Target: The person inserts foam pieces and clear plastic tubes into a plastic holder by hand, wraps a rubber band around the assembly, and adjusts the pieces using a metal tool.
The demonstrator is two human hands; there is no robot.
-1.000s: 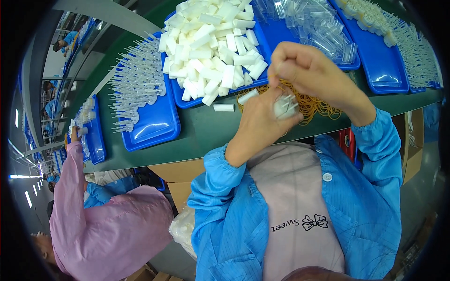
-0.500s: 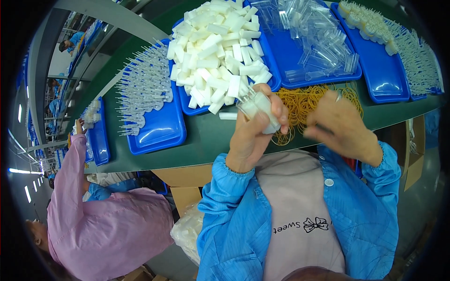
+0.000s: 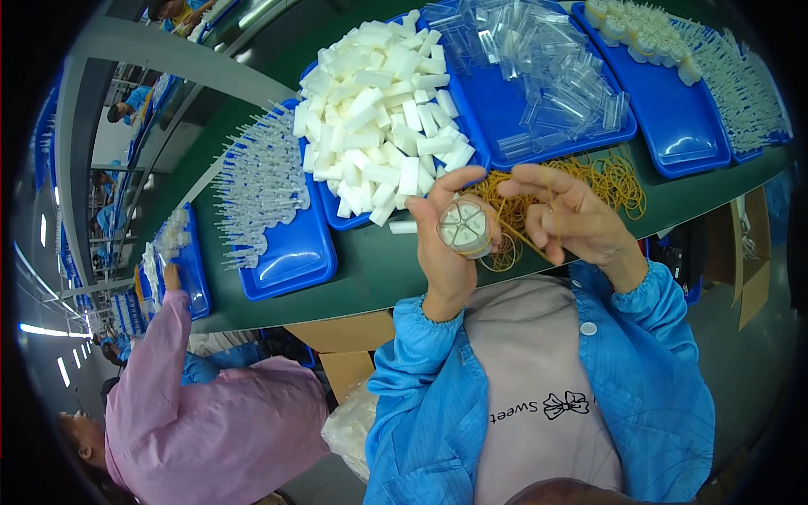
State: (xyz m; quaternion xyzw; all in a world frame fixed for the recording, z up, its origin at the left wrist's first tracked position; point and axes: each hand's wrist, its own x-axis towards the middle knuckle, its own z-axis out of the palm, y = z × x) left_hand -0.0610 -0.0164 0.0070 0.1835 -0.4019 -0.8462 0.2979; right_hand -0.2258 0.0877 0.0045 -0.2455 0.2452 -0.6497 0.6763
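Note:
My left hand (image 3: 444,268) is wrapped round a short white cylinder (image 3: 464,225) that looks like a bundle of wedge-shaped pieces. Its round end, split into segments, faces up. Just to the right, my right hand (image 3: 589,225) holds a thin yellow rubber band (image 3: 528,241), with its fingers curled and spread. The band runs in a taut line beside the cylinder; whether it touches it I cannot tell. Behind both hands lies a heap of yellow rubber bands (image 3: 610,187) on the green table.
A blue tray (image 3: 492,160) of clear plastic pieces stands behind, beside a heap of white blocks (image 3: 379,118). Left is a blue tray (image 3: 290,273) of spiky translucent parts; right, another tray (image 3: 686,151) holds bundled parts. A co-worker in a pink sleeve (image 3: 160,345) works at left.
My left hand has turned the cylinder so its segmented end shows instead of its thin prongs. My right hand has moved left toward it, and a rubber band now shows in its fingers.

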